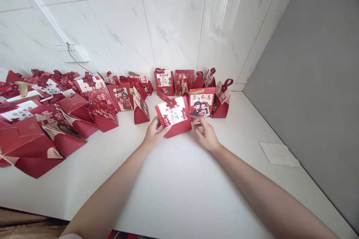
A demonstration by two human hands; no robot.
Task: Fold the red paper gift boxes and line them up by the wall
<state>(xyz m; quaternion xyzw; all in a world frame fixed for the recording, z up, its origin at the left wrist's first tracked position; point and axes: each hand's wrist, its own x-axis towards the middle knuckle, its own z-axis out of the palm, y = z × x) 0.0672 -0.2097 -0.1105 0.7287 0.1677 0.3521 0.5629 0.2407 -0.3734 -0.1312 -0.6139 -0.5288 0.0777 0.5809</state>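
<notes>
A red paper gift box, with a white printed front panel and a dark red ribbon at its top, is tilted in front of me just over the white table. My left hand is closed on its lower left side, the thumb lying across the front. At the box's right edge my right hand has its fingers bent inward, with the fingertips against the side. Right behind it stands a red box with a cartoon couple. To the left, a narrow red box shows its side.
Many red gift boxes crowd the table's left side. More, such as a ribboned box, line the tiled wall. A white paper sheet lies at right beside a grey panel. A socket is on the wall.
</notes>
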